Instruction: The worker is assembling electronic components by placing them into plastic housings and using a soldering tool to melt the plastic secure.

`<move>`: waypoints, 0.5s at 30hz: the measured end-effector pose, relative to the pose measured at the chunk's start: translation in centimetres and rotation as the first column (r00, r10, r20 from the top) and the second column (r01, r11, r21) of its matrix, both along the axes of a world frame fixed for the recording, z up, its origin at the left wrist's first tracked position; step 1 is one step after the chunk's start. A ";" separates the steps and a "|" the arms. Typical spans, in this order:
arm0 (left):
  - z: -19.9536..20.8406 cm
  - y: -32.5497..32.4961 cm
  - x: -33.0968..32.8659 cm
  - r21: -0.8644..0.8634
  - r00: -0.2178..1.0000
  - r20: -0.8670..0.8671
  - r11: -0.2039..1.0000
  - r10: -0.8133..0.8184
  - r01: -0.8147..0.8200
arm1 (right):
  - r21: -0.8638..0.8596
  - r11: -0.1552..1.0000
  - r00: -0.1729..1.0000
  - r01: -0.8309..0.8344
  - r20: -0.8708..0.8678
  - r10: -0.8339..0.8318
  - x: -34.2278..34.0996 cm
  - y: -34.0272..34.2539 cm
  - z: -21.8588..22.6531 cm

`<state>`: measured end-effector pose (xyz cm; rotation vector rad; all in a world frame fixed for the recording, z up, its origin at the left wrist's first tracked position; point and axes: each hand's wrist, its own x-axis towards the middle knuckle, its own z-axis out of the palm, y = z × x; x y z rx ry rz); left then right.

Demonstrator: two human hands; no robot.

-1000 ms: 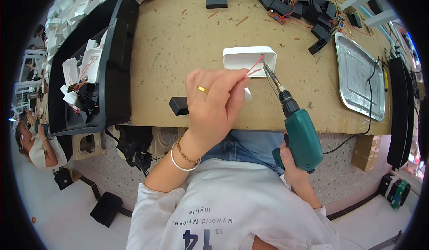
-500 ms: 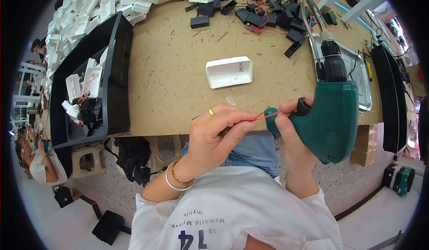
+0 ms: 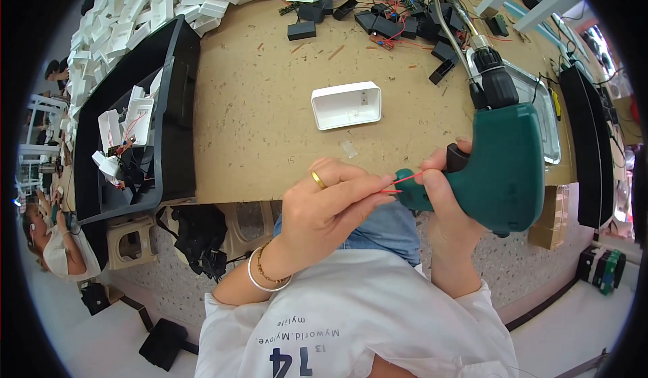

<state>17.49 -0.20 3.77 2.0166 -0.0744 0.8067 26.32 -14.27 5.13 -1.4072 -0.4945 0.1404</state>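
Thin red wires [image 3: 409, 177] lie between my hands, just in front of the table edge. My left hand [image 3: 317, 209], wearing a ring, pinches them between thumb and fingers. One strand stretches across to my right thumb and forefinger; another short end pokes out by the left fingertips. My right hand [image 3: 445, 206] also grips a green soldering gun [image 3: 507, 162] with a black trigger, its metal tip and feed tube pointing away from me. Beyond the hands, an open white plastic case [image 3: 344, 123] sits on the table, with a small clear scrap [image 3: 348, 149] nearer me.
A black bin [image 3: 177, 111] at the left holds white cases with wired parts. White cases [image 3: 162, 7] are heaped at the far left. Black boxes with red wires [image 3: 395, 27] pile up at the back, near a metal tray [image 3: 543, 108] on the right.
The soldering gun has tilted, its tip swinging slightly left and away. Two red strands ran between my hands before; now one spans them and the other's end is loose at my left fingertips.
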 end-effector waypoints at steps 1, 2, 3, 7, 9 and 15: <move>0.1 0.1 0.0 0.000 1.000 0.000 1.000 0.000 0.000 | 0.000 1.000 1.000 0.000 0.000 0.000 -0.1 0.0 0.2; 0.2 0.2 0.0 0.000 1.000 0.000 1.000 0.009 -0.009 | 0.109 0.993 0.981 -0.046 -0.182 0.065 -0.2 0.0 0.6; 0.5 0.2 -0.1 0.001 1.000 0.000 1.000 0.020 -0.020 | 0.223 0.972 0.925 -0.071 -0.349 0.148 -0.2 0.0 0.9; 2.3 1.6 -0.7 -0.074 0.991 -0.108 0.994 0.078 -0.086 | 0.424 0.897 0.830 -0.122 -0.453 0.327 0.7 -0.3 0.9; 2.8 3.0 -0.5 0.074 0.932 -0.206 0.955 0.297 -0.288 | 0.432 0.898 0.868 0.081 -0.474 0.149 1.3 -0.8 0.8; -0.8 5.3 2.1 0.176 0.878 -0.260 0.913 0.403 -0.367 | 0.347 0.934 0.963 -0.087 -0.212 0.168 1.0 -3.0 -2.0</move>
